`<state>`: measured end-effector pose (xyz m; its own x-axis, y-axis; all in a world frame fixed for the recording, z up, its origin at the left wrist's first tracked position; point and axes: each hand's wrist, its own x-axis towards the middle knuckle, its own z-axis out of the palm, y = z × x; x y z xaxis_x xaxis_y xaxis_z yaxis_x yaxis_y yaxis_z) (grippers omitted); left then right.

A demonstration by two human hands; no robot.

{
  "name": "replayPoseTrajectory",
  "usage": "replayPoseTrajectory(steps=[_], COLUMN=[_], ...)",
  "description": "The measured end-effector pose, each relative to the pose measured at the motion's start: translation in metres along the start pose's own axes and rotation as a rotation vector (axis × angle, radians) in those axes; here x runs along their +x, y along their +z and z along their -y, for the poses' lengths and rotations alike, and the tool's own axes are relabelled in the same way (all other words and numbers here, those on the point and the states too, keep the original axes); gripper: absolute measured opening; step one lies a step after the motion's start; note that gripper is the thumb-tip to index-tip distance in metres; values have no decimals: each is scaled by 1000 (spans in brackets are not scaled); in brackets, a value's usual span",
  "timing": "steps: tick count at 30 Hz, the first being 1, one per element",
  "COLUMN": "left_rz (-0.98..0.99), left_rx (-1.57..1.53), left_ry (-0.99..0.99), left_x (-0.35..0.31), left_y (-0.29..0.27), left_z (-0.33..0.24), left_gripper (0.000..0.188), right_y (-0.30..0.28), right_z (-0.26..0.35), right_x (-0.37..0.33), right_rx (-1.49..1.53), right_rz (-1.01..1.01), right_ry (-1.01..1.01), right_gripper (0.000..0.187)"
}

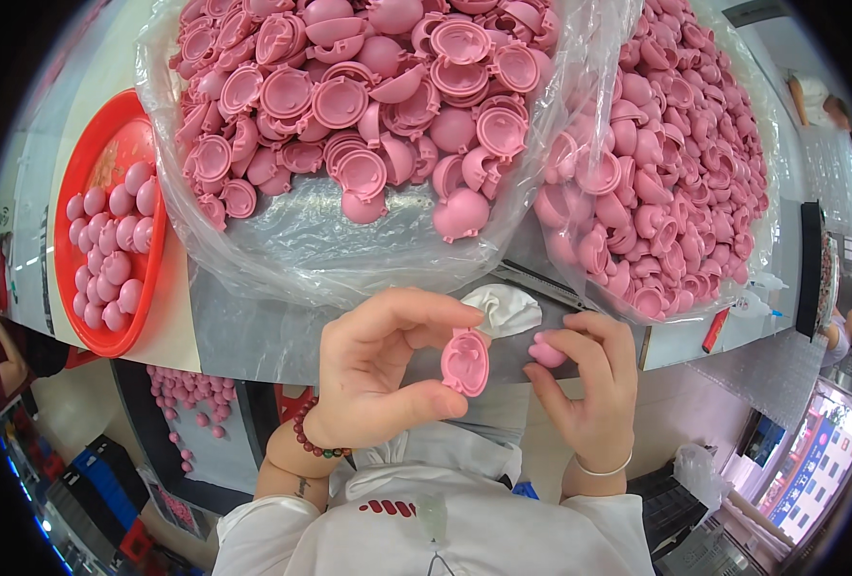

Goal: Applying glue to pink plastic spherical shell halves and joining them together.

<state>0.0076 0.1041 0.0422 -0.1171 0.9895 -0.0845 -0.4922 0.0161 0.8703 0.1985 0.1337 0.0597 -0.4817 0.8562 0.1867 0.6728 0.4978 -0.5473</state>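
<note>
Between its thumb and index fingertip, my left hand pinches a pink half shell, its hollow inner face showing. My right hand, just to the right, holds a small rounded pink piece at the tips of thumb and fingers. The two pieces are apart, both near the table's front edge. Beyond them lies a crumpled white cloth. Farther back, many loose pink half shells fill an open clear plastic bag.
A second clear bag holds more pink shells at the right. On the left stands a red tray with closed pink balls. A red marker-like stick lies at the right edge. A dark-rimmed bin of pink pieces sits lower left.
</note>
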Motion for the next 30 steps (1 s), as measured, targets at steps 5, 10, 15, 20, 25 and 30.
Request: replayPoseTrajectory(steps=[5, 10, 15, 20, 25, 30], left_rz=[119, 28, -86, -73, -64, -23], left_rx=[-9, 20, 147, 89, 46, -237], left_ry=[53, 79, 74, 63, 5, -158], left_x=[2, -4, -9, -7, -6, -8], left_y=[-4, -8, -8, -9, -8, -6], left_z=[2, 3, -1, 0, -5, -6], left_gripper=[52, 59, 59, 60, 61, 59], right_y=[-3, -2, -3, -2, -1, 1], right_z=[0, -3, -2, -6, -4, -6], right_x=[0, 0, 2, 2, 1, -1], right_rx=[46, 38, 48, 43, 182, 257], right_rz=[-21, -23, -7, -34, -83, -117], right_ry=[4, -19, -11, -49, -75, -44], right_gripper=[37, 36, 38, 38, 37, 35])
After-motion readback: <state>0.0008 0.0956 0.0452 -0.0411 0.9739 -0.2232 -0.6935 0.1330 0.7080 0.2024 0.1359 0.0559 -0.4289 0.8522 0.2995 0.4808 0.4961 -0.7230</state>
